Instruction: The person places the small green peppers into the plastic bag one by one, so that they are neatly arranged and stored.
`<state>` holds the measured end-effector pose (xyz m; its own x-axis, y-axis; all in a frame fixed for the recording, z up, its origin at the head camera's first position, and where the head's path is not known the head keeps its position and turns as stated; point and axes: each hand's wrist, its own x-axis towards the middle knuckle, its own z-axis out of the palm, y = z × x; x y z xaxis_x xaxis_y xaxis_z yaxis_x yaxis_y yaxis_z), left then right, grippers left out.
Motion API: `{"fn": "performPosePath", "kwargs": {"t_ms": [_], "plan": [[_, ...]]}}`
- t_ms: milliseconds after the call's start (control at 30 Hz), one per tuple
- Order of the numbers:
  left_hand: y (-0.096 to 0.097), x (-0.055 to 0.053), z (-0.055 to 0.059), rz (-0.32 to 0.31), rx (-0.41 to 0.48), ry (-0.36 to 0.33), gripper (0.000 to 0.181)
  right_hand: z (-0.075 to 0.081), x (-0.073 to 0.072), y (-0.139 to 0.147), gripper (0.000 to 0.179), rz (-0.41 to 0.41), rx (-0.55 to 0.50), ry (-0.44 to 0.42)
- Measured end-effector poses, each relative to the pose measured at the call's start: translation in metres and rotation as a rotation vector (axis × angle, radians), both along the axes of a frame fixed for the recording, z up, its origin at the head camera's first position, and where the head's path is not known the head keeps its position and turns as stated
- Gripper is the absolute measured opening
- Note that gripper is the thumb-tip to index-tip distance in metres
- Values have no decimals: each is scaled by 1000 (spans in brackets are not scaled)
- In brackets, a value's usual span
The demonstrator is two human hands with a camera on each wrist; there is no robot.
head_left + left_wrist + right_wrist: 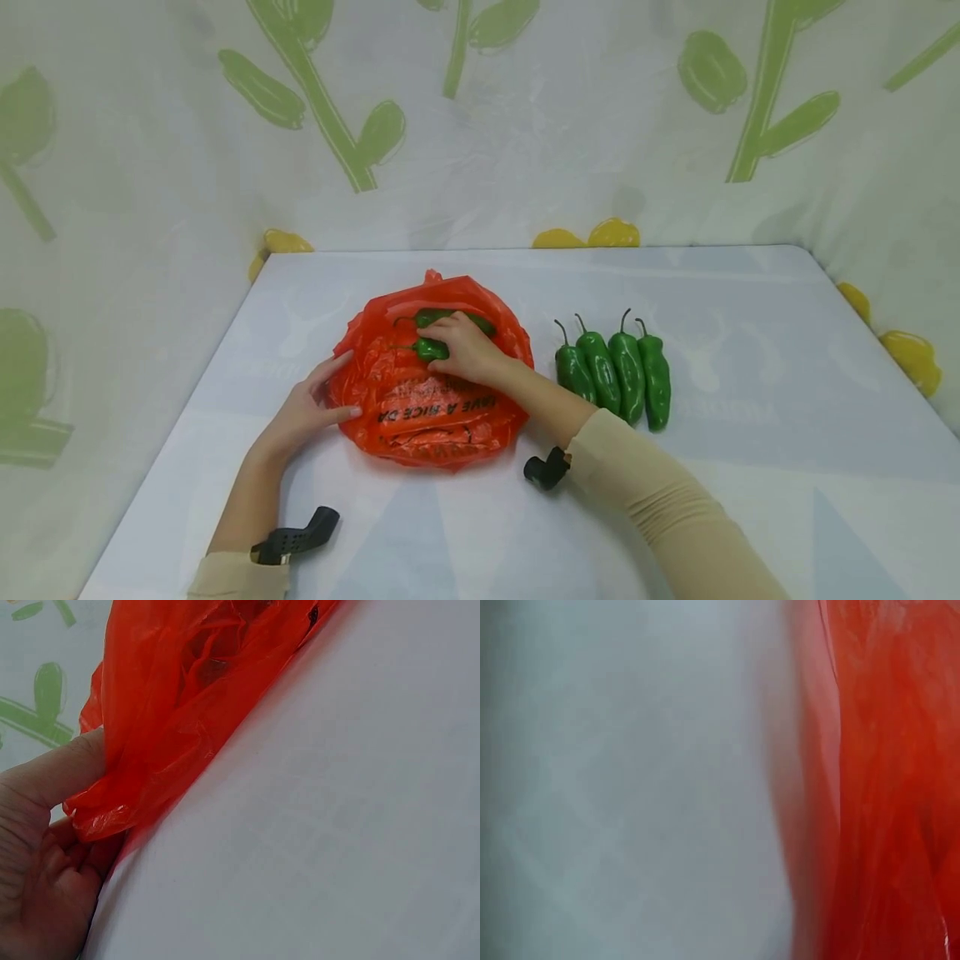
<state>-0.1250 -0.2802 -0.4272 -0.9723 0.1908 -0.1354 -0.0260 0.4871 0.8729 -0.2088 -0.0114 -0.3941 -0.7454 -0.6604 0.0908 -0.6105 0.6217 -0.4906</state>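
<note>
A red plastic bag (427,392) with dark printed letters lies spread on the table. My left hand (303,412) holds its left edge; in the left wrist view the thumb (71,765) and curled fingers lie on either side of the bag's folded rim (112,810). Over the bag, my right hand (468,350) grips a green pepper (431,349), whose stem points left and whose other end the hand hides. Just behind it, another green pepper (435,317) lies on the bag, partly covered by the fingers. The right wrist view shows red plastic (900,780) but no hand.
Several green peppers (628,375) lie side by side right of the bag, stems away from me, close to my right forearm. The white table (750,400) ends at a back edge before a curtain (480,183) with green plant prints.
</note>
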Motion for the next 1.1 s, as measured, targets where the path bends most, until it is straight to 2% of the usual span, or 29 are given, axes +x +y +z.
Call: {"fn": "performPosePath", "kwargs": {"t_ms": [233,367,667,900,1100], "plan": [[-1,-1,1,2,-7,3,84,-1,-3,3,49,-38,-50,-24],[-1,-1,1,2,-7,3,84,1,-3,7,50,-33,-81,-26],[-1,0,-1,3,11,4,85,8,6,20,55,-23,-98,-91],[-1,0,-2,3,10,0,85,12,17,33,56,-10,-152,-75],[0,0,-2,4,11,7,85,13,29,48,56,19,-168,-12]]}}
